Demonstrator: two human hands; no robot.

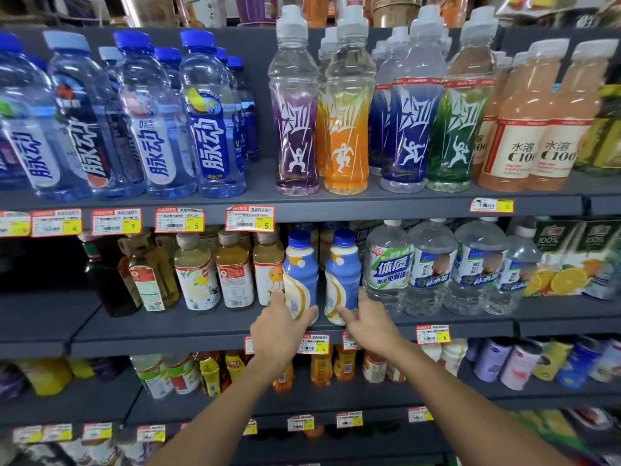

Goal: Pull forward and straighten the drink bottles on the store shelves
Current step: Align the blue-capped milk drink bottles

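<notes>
Near the front edge of the middle shelf [201,327], the left hand [280,326] has its fingers curled low round the left blue-capped bottle [300,264]. The right hand [371,322] holds the right blue-capped bottle [342,267] likewise. Held so low, I reckon a hard tug could tip either off the edge.

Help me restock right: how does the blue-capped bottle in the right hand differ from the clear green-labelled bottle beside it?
The blue-capped bottle is narrow-waisted and wrapped in blue and white; the clear bottle is broader and see-through above and below its green label. Caps: blue on the blue-capped bottle, white on the clear bottle. The right hand grips the blue-capped bottle near its base; no hand grips the clear bottle. Both stand upright on one shelf.
</notes>
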